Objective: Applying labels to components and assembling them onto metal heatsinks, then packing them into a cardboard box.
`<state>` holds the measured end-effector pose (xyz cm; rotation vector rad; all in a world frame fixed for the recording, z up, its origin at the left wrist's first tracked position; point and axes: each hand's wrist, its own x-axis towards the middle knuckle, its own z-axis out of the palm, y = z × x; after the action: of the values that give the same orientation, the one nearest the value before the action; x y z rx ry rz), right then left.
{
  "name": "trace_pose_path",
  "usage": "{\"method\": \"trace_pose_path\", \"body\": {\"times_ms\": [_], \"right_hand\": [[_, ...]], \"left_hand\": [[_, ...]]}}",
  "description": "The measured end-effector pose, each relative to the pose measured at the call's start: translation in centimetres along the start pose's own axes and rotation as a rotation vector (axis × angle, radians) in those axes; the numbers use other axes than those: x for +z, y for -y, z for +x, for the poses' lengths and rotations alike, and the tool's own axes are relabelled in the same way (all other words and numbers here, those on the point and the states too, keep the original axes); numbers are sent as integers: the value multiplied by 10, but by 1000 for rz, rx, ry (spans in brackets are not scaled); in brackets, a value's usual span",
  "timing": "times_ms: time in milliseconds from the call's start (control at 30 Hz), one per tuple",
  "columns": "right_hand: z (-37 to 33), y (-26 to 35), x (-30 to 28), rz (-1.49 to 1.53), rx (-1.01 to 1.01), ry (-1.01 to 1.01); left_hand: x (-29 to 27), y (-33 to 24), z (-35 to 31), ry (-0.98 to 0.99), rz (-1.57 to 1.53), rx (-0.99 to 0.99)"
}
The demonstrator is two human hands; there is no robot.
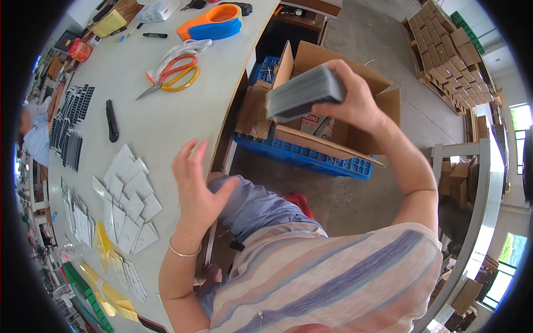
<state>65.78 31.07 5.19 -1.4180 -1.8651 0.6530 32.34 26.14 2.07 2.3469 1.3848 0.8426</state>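
Note:
My right hand (355,99) grips a thick block-like stack of thin grey and dark pieces (305,91), blurred by motion, so I cannot tell their exact kind. The stack is held above an open cardboard box (316,142) to the right of the table. My left hand (197,188) is raised over the table's near edge, fingers spread and nothing in it. To its left, several small white packets (130,208) lie in overlapping rows on the pale table (161,119). Dark gridded pieces (72,119) are laid out at the table's far left side.
Scissors (166,82) with orange and yellow handles, a black utility knife (112,121) and an orange-blue tape dispenser (211,23) lie on the table. The box rests on a blue plastic pallet (300,158). Stacked cartons (449,55) stand at the far right; a grey metal frame (477,222) is nearer.

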Motion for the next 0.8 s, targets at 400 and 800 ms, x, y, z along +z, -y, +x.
{"method": "trace_pose_path", "body": {"times_ms": [400,800], "right_hand": [[-6,-197,125,-414,171,273],[-9,-239,184,-521,128,110]], "left_hand": [[14,34,-26,18,206,-69],[14,27,-23,65,241,-115]]}}
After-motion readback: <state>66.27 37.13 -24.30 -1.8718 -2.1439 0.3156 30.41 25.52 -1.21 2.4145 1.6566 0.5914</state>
